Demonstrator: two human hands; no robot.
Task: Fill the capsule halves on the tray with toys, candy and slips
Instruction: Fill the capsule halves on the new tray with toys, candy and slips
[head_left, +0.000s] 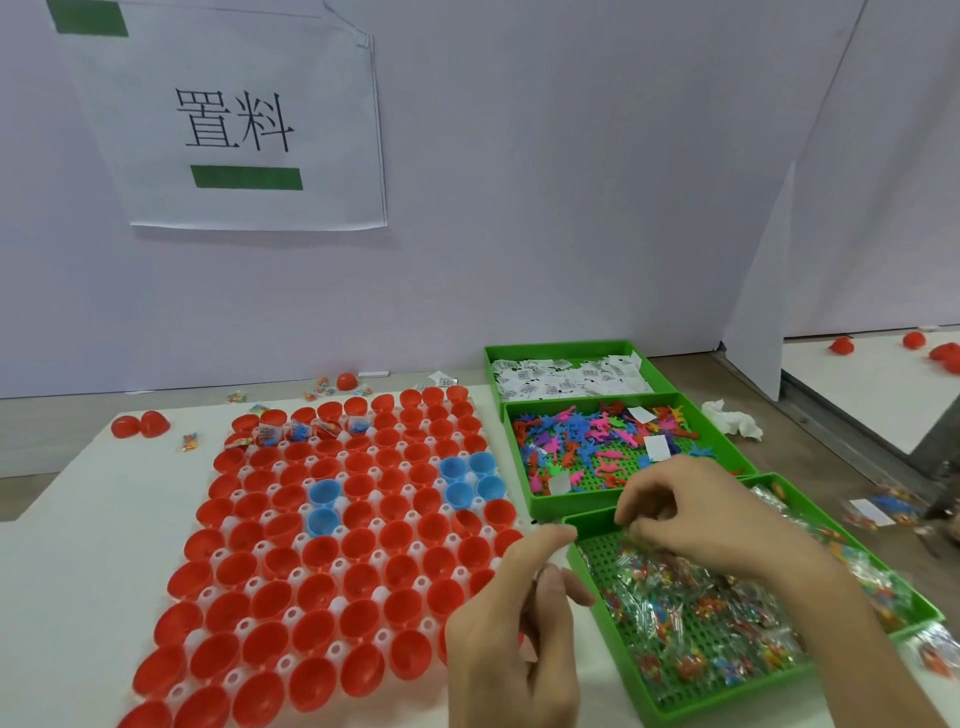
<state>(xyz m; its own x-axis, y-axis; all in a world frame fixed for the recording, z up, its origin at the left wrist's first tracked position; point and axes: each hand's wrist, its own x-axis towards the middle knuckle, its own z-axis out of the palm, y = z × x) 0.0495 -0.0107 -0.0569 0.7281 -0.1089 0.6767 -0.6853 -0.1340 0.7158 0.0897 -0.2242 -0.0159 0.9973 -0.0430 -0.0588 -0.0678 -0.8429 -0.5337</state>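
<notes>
White tray (236, 616) sits on the table (67, 545), left-centre of frame, packed with open red capsule halves (363, 577). Six blue halves (324, 493) are mixed in, two mid-tray and four towards its right edge. A few halves in the top-left rows already hold filled items (298, 431); the rest look bare.

Three green bins sit right of the tray in a column. The slips bin (566, 347) is at the top with white printed slips (571, 376). The toys bin (519, 467) is in the middle with small coloured plastic toys (587, 447). The candy bin (670, 714) is lowest, with clear candy packets (691, 639).

Right hand (696, 514) is over the upper-left corner of the candy bin. Its fingers are curled down onto the packets, and with the blur I cannot tell if the grip has one pinched. Left hand (511, 629) is at lower centre, between tray and candy bin. Its grip is loosely curled, index finger and thumb are apart, and nothing is visible in it.

Loose red halves (140, 425) and stray candy packs (189, 441) lie on the table upper left of the tray. One more red capsule (347, 381) lies near the wall. A crumpled tissue (732, 421) lies right of the toys bin. A paper sign (244, 119) with green bars hangs upper left.
</notes>
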